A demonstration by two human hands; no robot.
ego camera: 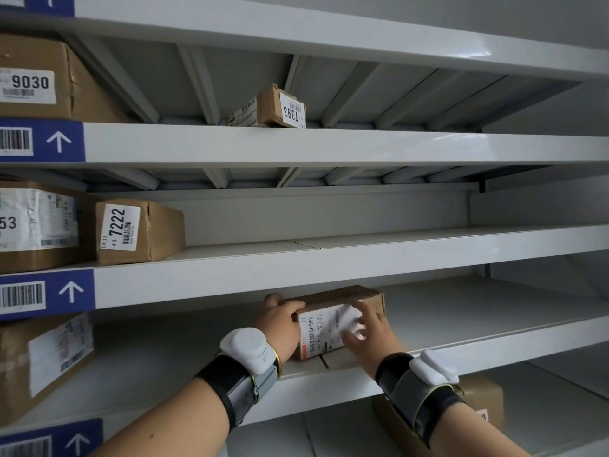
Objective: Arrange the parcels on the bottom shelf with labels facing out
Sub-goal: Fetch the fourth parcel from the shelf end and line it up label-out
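A small brown cardboard parcel (pixel 342 296) stands on a grey shelf board (pixel 461 321), its white shipping label turned toward me. My left hand (pixel 280 323) grips the parcel's left end, thumb over the top edge. My right hand (pixel 370 331) lies on the label face with its fingers spread, slightly blurred. One level lower, another brown parcel (pixel 484 399) shows behind my right wrist, mostly hidden. A larger labelled parcel (pixel 39 364) sits at the left end of the same shelf as the held one.
Higher shelves carry parcels numbered 7222 (pixel 138 230), 7393 (pixel 276 107) and 9030 (pixel 39 80), plus one wide box (pixel 36 225) at the left. Blue barcode tags with arrows (pixel 46 293) mark the shelf edges. Both wrists wear black bands with white sensors.
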